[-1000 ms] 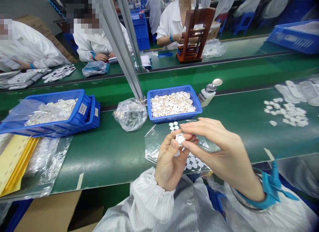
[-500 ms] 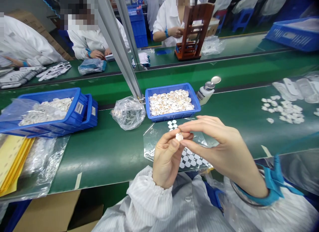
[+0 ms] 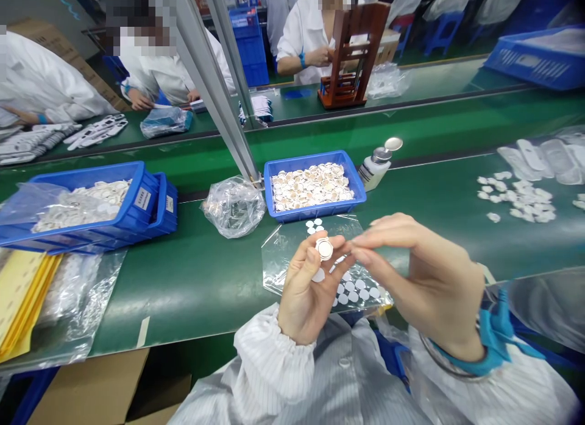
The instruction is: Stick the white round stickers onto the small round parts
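Observation:
A small round white disc [image 3: 324, 249] with a ring on its face sits between the thumb and fingers of my left hand [image 3: 301, 288]. Just to its right, my right hand [image 3: 425, 285] has thumb and forefinger pinched together, apart from the disc; whatever they hold, if anything, is too small to make out. Beneath both hands lies a clear plastic sheet [image 3: 276, 257] bearing rows of round white stickers [image 3: 353, 297], partly hidden by my fingers. Behind it stands a blue tray [image 3: 315, 213] full of similar white discs [image 3: 311, 187].
A bottle with a metal pump top [image 3: 375, 169] stands right of the tray, and a crumpled clear bag [image 3: 234, 207] lies left. Farther left are blue bins [image 3: 128, 215] of white parts. Small white pieces [image 3: 532, 200] are heaped at right. A metal post [image 3: 214, 84] rises behind; co-workers sit beyond.
My right hand has drawn away to the right from the disc, its fingertips now pinched. In my left hand the disc now shows its ringed face more fully.

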A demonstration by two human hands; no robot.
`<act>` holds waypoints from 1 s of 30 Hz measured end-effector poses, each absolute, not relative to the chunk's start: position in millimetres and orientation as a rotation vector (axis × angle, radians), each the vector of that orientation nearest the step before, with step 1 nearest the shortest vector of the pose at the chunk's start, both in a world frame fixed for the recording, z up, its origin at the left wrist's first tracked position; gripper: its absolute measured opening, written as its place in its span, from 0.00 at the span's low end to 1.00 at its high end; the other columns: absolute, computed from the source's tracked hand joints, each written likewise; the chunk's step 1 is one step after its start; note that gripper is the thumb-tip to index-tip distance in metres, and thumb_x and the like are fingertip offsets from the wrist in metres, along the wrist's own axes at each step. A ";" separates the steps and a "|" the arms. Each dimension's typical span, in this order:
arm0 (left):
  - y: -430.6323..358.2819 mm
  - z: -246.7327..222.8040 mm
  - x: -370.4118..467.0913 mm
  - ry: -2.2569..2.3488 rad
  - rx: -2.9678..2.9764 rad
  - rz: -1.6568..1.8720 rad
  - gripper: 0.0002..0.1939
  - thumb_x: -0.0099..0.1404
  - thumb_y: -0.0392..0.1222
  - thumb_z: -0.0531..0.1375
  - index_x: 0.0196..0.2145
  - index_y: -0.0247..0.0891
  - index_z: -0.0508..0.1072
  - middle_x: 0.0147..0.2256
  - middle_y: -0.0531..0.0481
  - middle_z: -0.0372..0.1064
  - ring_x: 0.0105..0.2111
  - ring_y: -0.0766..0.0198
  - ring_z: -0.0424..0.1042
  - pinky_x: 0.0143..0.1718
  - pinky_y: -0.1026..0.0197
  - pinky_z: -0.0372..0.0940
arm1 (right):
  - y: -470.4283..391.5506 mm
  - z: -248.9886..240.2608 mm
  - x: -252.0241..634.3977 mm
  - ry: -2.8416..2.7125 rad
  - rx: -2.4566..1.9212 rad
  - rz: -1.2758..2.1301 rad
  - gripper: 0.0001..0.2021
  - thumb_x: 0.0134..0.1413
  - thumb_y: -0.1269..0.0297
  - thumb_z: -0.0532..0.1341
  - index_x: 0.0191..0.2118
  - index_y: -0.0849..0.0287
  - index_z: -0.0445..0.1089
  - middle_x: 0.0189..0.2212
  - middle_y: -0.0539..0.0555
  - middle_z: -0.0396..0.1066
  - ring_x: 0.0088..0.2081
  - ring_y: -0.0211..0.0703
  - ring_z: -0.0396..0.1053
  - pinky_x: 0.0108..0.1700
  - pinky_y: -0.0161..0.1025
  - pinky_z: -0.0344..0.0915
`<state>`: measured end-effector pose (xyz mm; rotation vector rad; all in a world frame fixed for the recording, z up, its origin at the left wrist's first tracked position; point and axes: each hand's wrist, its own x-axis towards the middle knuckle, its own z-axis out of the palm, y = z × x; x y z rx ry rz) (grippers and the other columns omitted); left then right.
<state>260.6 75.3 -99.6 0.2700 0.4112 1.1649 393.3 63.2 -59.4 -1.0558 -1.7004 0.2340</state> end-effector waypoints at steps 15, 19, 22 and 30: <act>70.4 -99.9 259.9 0.357 0.463 1.291 0.07 0.59 0.44 0.68 0.37 0.49 0.80 0.38 0.58 0.81 0.44 0.65 0.78 0.53 0.59 0.70 | 34.7 -58.5 369.6 -1.987 -0.810 0.217 0.21 0.66 0.65 0.52 0.19 0.57 0.60 0.13 0.43 0.55 0.16 0.32 0.52 0.56 0.45 0.71; 69.6 -99.4 259.9 0.359 0.496 1.305 0.07 0.58 0.44 0.69 0.37 0.49 0.80 0.38 0.59 0.81 0.44 0.65 0.78 0.53 0.59 0.69 | 33.8 -55.3 370.3 -1.994 -0.829 0.209 0.22 0.67 0.64 0.52 0.19 0.57 0.59 0.13 0.44 0.55 0.16 0.32 0.54 0.55 0.44 0.72; 70.0 -98.7 259.6 0.378 0.517 1.311 0.07 0.58 0.44 0.69 0.36 0.49 0.80 0.38 0.59 0.81 0.43 0.65 0.78 0.53 0.59 0.69 | 33.5 -53.4 370.3 -2.007 -0.834 0.186 0.23 0.67 0.64 0.51 0.18 0.57 0.59 0.12 0.44 0.54 0.16 0.31 0.54 0.54 0.42 0.72; 69.4 -98.6 260.2 0.395 0.525 1.319 0.08 0.57 0.44 0.70 0.36 0.50 0.80 0.38 0.58 0.81 0.42 0.63 0.79 0.54 0.55 0.69 | 28.8 -53.6 366.9 -2.010 -0.872 0.139 0.23 0.68 0.62 0.51 0.18 0.57 0.60 0.13 0.44 0.55 0.17 0.31 0.58 0.55 0.42 0.72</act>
